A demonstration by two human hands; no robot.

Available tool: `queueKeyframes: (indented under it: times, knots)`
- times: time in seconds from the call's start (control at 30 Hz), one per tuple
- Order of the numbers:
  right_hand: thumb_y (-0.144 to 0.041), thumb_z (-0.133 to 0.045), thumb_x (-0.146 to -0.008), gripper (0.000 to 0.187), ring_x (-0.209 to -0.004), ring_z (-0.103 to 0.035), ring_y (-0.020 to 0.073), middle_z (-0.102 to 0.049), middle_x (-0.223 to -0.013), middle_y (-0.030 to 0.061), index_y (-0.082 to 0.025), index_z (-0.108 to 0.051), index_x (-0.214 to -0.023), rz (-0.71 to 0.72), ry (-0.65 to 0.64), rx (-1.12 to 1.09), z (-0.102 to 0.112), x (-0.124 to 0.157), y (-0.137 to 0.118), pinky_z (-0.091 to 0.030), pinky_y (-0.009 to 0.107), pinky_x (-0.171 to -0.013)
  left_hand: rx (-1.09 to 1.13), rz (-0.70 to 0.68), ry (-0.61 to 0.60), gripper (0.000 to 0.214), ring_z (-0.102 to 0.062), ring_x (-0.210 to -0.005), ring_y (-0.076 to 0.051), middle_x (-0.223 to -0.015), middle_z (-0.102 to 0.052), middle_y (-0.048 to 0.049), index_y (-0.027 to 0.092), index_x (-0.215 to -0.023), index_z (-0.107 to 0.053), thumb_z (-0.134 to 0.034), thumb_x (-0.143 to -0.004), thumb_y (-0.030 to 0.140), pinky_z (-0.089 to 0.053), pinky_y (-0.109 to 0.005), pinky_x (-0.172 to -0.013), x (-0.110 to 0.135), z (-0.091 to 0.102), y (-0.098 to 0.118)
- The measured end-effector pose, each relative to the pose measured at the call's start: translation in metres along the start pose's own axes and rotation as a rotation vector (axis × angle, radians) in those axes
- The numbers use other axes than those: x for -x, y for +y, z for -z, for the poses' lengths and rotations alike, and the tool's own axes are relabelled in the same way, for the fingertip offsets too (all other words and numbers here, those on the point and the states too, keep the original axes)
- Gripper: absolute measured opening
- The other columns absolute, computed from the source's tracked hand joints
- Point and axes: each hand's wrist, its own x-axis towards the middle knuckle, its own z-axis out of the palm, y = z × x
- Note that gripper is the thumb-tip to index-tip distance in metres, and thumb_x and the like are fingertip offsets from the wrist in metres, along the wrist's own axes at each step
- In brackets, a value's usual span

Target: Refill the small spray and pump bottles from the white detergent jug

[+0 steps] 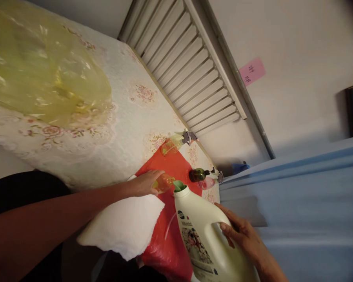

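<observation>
Beneath the hands, the floral tabletop (117, 149) is partly covered by red plastic (179, 166). A small clear bottle (165, 183) is gripped by the left hand (145, 183), its mouth set just beside the green spout (179, 185) of a large pale jug (202, 231), whose handle is clasped by the right hand (241, 231). Beyond the hands, a dark green bottle (197, 175) and a clear spray bottle (173, 145) are placed; between the forearms, a white sheet (126, 225) is seen.
</observation>
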Motion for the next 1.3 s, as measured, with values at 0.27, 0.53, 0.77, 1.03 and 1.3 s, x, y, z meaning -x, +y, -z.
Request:
queueKeyframes:
  times: [0.27, 0.53, 0.77, 1.03, 1.3]
  knots:
    - [-0.059, -0.059, -0.084, 0.080, -0.055, -0.041, 0.0120, -0.056, -0.073, 0.0007, -0.014, -0.043, -0.148, -0.013, -0.005, -0.010, 0.0009, -0.0004, 0.0006, -0.036, 0.028, -0.056, -0.008, -0.003, 0.006, 0.079, -0.050, -0.127, -0.034, -0.138, -0.056, -0.0117, 0.022, -0.139, -0.045, -0.076, -0.069, 0.039, -0.041, -0.042, -0.105, 0.0015, 0.0005, 0.0012]
    - [-0.059, -0.058, -0.084, 0.078, -0.056, -0.041, 0.0129, -0.055, -0.072, -0.0005, -0.018, -0.043, -0.148, -0.022, -0.010, 0.012, 0.0026, -0.0004, 0.0023, -0.036, 0.028, -0.056, -0.039, -0.011, 0.010, 0.080, -0.050, -0.128, -0.033, -0.139, -0.055, -0.0110, 0.021, -0.140, -0.043, -0.075, -0.069, 0.035, -0.040, -0.041, -0.107, -0.0002, 0.0005, 0.0020]
    - [-0.060, -0.059, -0.084, 0.081, -0.054, -0.041, 0.0137, -0.048, -0.062, -0.0036, -0.015, -0.042, -0.149, -0.025, -0.009, 0.018, 0.0034, -0.0008, 0.0020, -0.035, 0.028, -0.057, -0.059, 0.001, 0.002, 0.078, -0.050, -0.129, -0.033, -0.139, -0.056, -0.0105, 0.021, -0.140, -0.044, -0.075, -0.069, 0.037, -0.041, -0.039, -0.106, 0.0010, 0.0021, 0.0042]
    - [-0.058, -0.059, -0.084, 0.078, -0.055, -0.042, 0.0137, -0.053, -0.064, -0.0023, -0.016, -0.044, -0.148, -0.022, 0.005, 0.017, 0.0039, -0.0010, 0.0026, -0.036, 0.028, -0.057, -0.066, 0.010, -0.013, 0.079, -0.050, -0.129, -0.032, -0.139, -0.055, -0.0109, 0.020, -0.140, -0.043, -0.074, -0.070, 0.040, -0.040, -0.038, -0.106, 0.0008, 0.0031, 0.0062]
    - [-0.058, -0.059, -0.084, 0.079, -0.054, -0.042, 0.0133, -0.048, -0.060, -0.0042, -0.014, -0.043, -0.148, -0.036, -0.002, 0.025, 0.0047, 0.0009, -0.0049, -0.035, 0.028, -0.057, -0.044, 0.004, -0.012, 0.078, -0.050, -0.128, -0.034, -0.139, -0.055, -0.0123, 0.020, -0.139, -0.044, -0.075, -0.071, 0.043, -0.041, -0.040, -0.104, 0.0009, 0.0044, 0.0070]
